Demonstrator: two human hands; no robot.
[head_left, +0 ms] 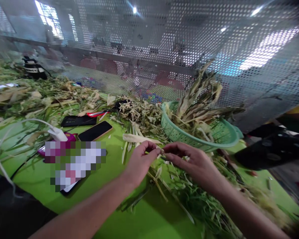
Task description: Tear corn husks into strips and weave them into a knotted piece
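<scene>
Both my hands meet over a bright green table (149, 219), just in front of a green plastic basket (224, 137) heaped with dried pale leaves. My left hand (141, 161) pinches a thin pale plant strip (137, 138) between thumb and fingers. My right hand (193, 162) pinches the same small piece from the other side, fingertips nearly touching the left. Loose green stems and pale strips (189, 196) lie under and around my hands.
Two dark phones (95, 130) lie left of my hands, next to a white charger with cable (58, 134) and red-handled scissors (97, 114). Heaps of husks (52, 93) cover the far table. A perforated metal screen (189, 39) stands behind. A dark object (271, 149) is at right.
</scene>
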